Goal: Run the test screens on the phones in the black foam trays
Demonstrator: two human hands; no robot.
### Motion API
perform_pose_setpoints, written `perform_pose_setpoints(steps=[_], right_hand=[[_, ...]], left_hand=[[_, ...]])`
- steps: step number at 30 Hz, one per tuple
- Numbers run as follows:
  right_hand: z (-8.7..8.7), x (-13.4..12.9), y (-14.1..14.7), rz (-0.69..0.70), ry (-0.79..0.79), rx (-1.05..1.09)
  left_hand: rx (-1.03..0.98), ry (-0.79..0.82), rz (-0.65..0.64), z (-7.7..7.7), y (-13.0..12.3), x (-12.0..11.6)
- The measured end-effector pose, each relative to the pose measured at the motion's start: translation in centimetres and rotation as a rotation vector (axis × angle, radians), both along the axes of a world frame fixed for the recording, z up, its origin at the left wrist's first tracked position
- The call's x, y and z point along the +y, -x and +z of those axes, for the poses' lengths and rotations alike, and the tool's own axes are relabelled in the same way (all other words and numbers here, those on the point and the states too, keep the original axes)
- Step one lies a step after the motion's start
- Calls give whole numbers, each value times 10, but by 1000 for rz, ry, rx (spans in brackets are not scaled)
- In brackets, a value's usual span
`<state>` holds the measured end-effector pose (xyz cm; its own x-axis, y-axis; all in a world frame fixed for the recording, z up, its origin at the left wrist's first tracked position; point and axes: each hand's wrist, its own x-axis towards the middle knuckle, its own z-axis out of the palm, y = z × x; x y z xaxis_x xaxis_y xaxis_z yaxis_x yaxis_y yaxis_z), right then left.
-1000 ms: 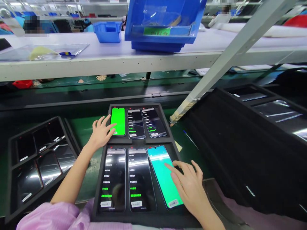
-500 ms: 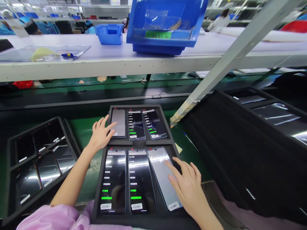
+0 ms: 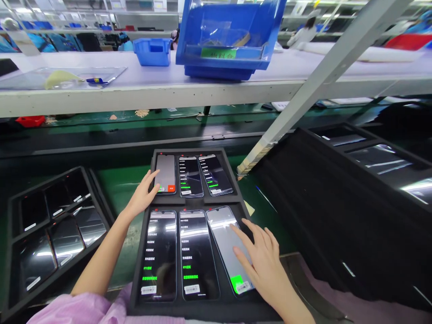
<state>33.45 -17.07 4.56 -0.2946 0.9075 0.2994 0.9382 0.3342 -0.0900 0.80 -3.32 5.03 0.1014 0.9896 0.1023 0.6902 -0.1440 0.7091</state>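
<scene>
1. Lower-right phone (image 3: 225,245): I have it in the near row of the black tray (image 3: 189,309), angled against its neighbours; grey screen, green block at the near end.
2. Upper-left phone (image 3: 168,173): far row, same tray; grey screen, red block at its near right corner, some green at the near left.
3. Other phones (image 3: 158,252) in this tray: four, dark screens with lists in white and green.
4. Right hand (image 3: 261,254): comes in from the near right, back of the hand up. Index finger stretched over the lower-right phone's screen, thumb apart and lower over the same glass, remaining fingers loosely bent beyond its right edge. Grips nothing; contact I cannot tell.
5. Left hand (image 3: 141,194): forearm slants in from the near left. Fingers lie nearly straight and close together, index reaching over the upper-left phone's left edge, thumb spread below. Nothing grasped; again I cannot confirm touch.
6. Second tray (image 3: 8,261), left of the forearm: dark-screened phones.
7. Right of the main tray: pen (image 3: 266,199) and slanting post (image 3: 286,117).
8. Beyond: white shelf (image 3: 135,100) bearing large blue bin (image 3: 229,31) and small blue bin (image 3: 152,53).
</scene>
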Motion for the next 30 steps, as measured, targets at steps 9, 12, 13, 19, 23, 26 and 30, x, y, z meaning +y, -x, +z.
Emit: perform_pose_setpoints(steps=[9,12,13,19,23,26,30], right_hand=[[12,-24,-7,-29,374,79],[12,-24,-7,-25,402,105],[12,-24,-8,-29,405,122],[8,-17,-8,-53,252,254],[6,-9,-7,-36,126,304],[6,-6,-6,-26,117,313],[3,-4,-9,-46,114,319]], left_hand=[[-407,-82,71,-13,-10,6],[-482,-57,89,-15,-10,7],[-503,-44,103,-15,-10,7],[-592,-4,156,-16,-14,8],[-644,61,222,-15,-15,11],[-641,99,254,-14,-14,13],[-625,136,301,-12,-14,16]])
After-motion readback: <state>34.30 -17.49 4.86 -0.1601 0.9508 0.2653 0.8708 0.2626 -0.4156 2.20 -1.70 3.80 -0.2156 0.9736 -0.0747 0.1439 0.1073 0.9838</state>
